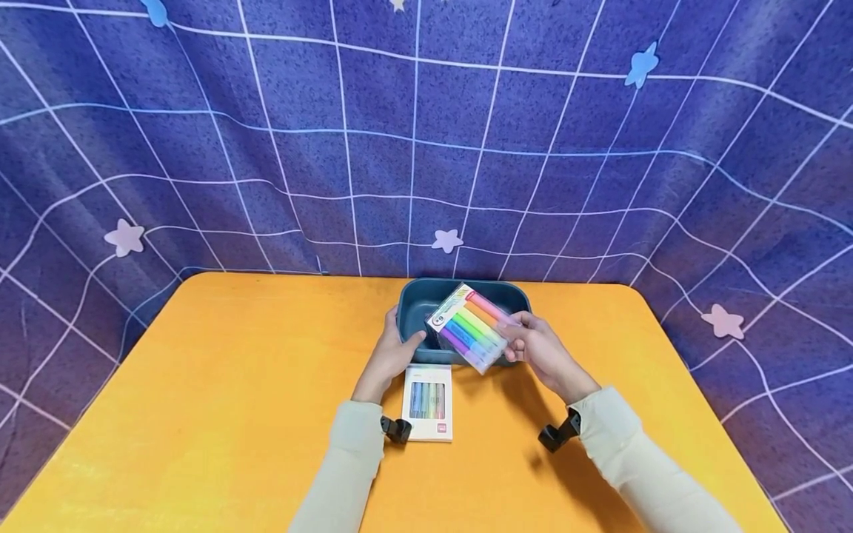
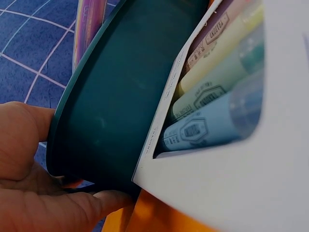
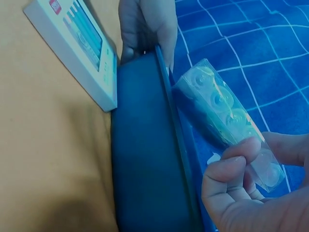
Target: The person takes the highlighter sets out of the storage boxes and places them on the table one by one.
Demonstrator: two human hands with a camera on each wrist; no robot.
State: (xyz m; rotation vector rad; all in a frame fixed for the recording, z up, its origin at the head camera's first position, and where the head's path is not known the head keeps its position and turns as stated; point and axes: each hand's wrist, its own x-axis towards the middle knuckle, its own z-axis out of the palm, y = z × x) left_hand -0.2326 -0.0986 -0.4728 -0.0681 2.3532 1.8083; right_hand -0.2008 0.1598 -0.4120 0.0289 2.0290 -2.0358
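Left hand [image 1: 389, 355] grips the bin [image 1: 403, 324] at its left end; some of those fingers are hidden behind the wall. Right hand [image 1: 541, 354] pinches the marker pack [image 1: 472, 327] by its right edge, fingertips partly tucked out of sight. Pack is held tilted over the bin, lower corner past the front rim; can't tell if it touches. Clear plastic, row of markers running red-orange, yellow, green, blue, purple; label print too small to read. Right wrist view gets it end-on, tinted blue. Bin is dark teal, inside partly blocked by the pack. White box [image 1: 428, 431] with windowed pastel markers lies in front of the bin on the orange worktop [image 1: 233, 385], cut off in left wrist view. Purple-blue grid curtain [image 1: 380, 166] behind.
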